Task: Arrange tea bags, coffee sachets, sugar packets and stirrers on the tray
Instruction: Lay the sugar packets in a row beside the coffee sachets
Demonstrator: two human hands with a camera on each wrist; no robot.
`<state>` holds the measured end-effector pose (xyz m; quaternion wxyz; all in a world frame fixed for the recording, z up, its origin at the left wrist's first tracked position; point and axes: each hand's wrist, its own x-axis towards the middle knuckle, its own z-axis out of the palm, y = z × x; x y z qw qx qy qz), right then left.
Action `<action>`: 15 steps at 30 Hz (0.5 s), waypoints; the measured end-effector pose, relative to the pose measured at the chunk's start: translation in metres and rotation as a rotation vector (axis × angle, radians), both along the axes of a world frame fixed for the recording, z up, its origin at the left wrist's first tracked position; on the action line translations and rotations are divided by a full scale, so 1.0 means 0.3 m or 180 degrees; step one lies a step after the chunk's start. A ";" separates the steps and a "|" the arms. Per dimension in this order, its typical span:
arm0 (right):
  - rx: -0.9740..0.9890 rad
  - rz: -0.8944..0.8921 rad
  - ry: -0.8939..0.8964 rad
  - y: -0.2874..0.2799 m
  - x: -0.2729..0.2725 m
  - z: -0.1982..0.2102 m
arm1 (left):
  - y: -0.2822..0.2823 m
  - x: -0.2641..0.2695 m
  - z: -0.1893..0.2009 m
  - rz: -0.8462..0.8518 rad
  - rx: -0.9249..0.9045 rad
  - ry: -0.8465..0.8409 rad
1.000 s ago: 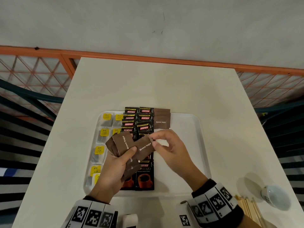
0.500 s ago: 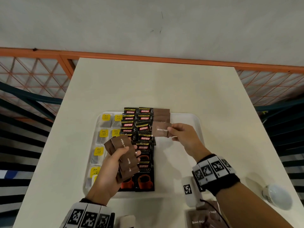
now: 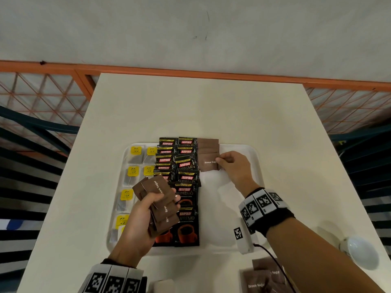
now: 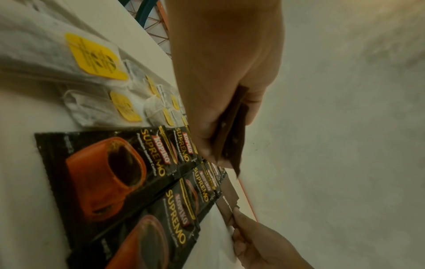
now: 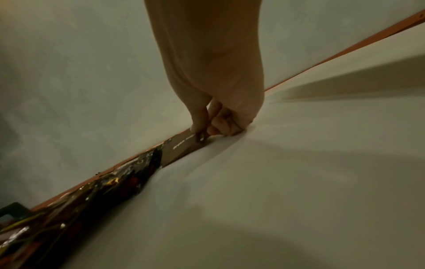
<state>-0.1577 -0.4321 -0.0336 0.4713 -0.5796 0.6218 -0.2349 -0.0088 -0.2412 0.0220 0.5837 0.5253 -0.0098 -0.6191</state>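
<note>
Nearest, at 5 o'clock on the white table (image 3: pixel 190 106): a loose heap of brown sugar packets (image 3: pixel 263 280), partly cut off by the frame edge. A white cup (image 3: pixel 359 251) lies at 4 o'clock, off the tray.

White tray (image 3: pixel 257 157) sits mid-table. Left hand (image 3: pixel 138 220) hovers over the tray's near-left part, fingers and thumb curled round a fanned bunch of brown sugar packets (image 3: pixel 157 199); the left wrist view shows the bunch (image 4: pixel 232 131) edge-on, clamped between thumb and fingers.

Under and beside that hand, two columns of black coffee sachets (image 3: pixel 186 210) run from the tray's near edge to its far edge, overlapping like shingles. Left wrist view shows the nearest ones (image 4: pixel 110 174) lying flat, orange cup printed on them.

At 9 o'clock from the sachets: tea bags (image 3: pixel 132 174) with yellow tags, in two columns along the tray's left side, also running near to far.

Right hand (image 3: pixel 233 166) reaches to the tray's far centre, about 12 o'clock. Thumb and forefinger pinch the right edge of one sugar packet (image 3: pixel 208 162), other fingers curled under. Right wrist view shows this packet (image 5: pixel 184 147) low against the tray floor, its left edge just beside the right sachet column; whether it fully rests down I cannot tell.

Farthest: more sugar packets (image 3: pixel 208 144) overlapped at the tray's far edge, the pinched one laid over their near end.
</note>
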 end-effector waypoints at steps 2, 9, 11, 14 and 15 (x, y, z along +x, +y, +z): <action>-0.0075 -0.0015 0.0033 0.007 0.002 0.000 | 0.000 -0.005 0.007 -0.0033 -0.0019 0.0003; -0.0234 -0.0108 0.0201 0.054 0.005 0.035 | -0.017 -0.016 0.019 -0.0184 -0.0030 -0.0374; -0.0365 0.0031 0.0212 0.092 0.016 0.065 | -0.022 -0.028 0.027 -0.0180 -0.0117 -0.0488; -0.0143 0.0671 -0.0003 0.172 0.040 0.119 | -0.031 -0.046 0.032 -0.0090 -0.0159 -0.0634; 0.0014 0.0934 -0.0116 0.201 0.045 0.142 | -0.033 -0.050 0.033 -0.0072 -0.0152 -0.0676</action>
